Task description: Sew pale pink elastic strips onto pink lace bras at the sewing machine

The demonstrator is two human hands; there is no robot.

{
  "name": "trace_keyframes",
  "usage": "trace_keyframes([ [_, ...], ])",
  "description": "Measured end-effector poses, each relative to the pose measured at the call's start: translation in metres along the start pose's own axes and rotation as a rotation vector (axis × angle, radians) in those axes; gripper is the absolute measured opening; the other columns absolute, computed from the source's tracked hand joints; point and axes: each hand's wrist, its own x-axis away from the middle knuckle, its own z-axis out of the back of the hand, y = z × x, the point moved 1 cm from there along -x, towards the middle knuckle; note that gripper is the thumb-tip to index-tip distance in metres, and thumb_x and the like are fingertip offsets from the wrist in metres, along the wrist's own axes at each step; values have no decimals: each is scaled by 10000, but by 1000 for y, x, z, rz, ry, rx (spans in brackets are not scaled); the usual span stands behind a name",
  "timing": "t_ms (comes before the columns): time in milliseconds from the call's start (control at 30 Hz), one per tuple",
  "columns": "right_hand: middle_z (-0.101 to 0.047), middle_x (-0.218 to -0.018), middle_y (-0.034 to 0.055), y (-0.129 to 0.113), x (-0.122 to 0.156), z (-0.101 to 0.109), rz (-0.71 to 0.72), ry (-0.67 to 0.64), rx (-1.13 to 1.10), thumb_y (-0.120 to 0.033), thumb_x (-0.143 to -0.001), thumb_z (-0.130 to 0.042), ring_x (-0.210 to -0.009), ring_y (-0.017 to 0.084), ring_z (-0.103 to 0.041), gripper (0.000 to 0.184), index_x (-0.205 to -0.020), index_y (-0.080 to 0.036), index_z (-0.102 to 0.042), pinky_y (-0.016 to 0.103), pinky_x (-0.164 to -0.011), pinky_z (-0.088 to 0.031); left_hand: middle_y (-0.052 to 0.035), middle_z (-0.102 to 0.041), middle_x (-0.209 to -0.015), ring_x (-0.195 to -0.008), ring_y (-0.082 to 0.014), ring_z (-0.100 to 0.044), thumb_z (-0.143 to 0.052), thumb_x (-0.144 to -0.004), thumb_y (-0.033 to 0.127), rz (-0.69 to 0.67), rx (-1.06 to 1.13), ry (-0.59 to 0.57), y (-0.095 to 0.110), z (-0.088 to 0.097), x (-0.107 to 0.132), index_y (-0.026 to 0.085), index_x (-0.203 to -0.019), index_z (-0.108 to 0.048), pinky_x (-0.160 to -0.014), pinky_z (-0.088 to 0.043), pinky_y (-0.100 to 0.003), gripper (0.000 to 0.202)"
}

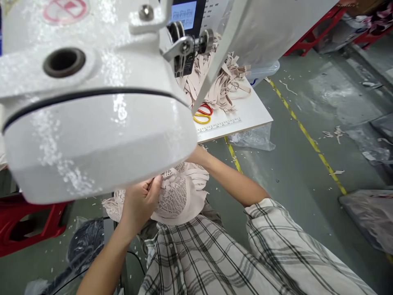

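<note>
A big white sewing machine head (92,102) fills the upper left and hides the work area beneath it. Just below its edge my left hand (143,200) is closed on a pale pink lace garment (178,196), thumb pressed on the lace. My right forearm reaches in from the right; my right hand (196,155) is almost wholly hidden under the machine, its fingers out of sight. A beige strap (215,61) runs slanting from the machine top down toward the table.
A white table (245,114) holds a heap of beige straps (221,82), red and yellow rings (203,114) and a printed ruler. A control screen (184,14) sits behind. Red stool (27,225) at left. Grey floor with yellow line (307,135) and plastic bags at right.
</note>
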Motion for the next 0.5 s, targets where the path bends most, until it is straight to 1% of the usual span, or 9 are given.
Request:
trace_keyframes([
  [100, -615, -871, 50, 0, 0, 0, -20, -25, -5, -182, -778, -625, -928, 233, -592, 116, -686, -203, -557, 403, -851, -530, -45, -786, -972, -992, -318, -734, -547, -947, 382, 1, -2, 1, 0, 0, 0, 286, -1065, -775, -705, -624, -387, 274],
  [267, -625, -953, 71, 2, 1, -1, -14, -24, -64, -189, -789, -616, -988, 242, -580, 124, -687, -195, -545, 416, -892, -509, -35, -788, -946, -992, -292, -736, -560, -944, 355, 4, 12, 9, -1, -1, 0, 273, -1064, -776, -703, -628, -354, 260],
  [333, -621, -970, 73, 4, 0, -1, 9, -20, -103, -198, -795, -618, -980, 230, -579, 129, -693, -189, -540, 394, -873, -508, -29, -788, -914, -972, -281, -740, -562, -943, 349, -1, 22, 16, 0, -1, -1, 270, -1066, -776, -685, -629, -343, 259],
  [400, -609, -979, 73, 6, -2, -1, 40, -30, -141, -211, -799, -627, -940, 211, -578, 123, -712, -181, -545, 359, -821, -506, -22, -789, -905, -960, -274, -742, -564, -940, 342, -4, 22, 19, 0, -1, -1, 270, -1076, -775, -676, -627, -336, 261],
  [500, -591, -987, 69, 8, -4, -1, 68, -50, -167, -189, -798, -631, -903, 183, -563, 106, -737, -169, -546, 303, -748, -478, -22, -792, -953, -962, -262, -742, -572, -933, 338, 3, -15, 14, -2, 0, -1, 263, -1091, -770, -677, -615, -315, 265],
])
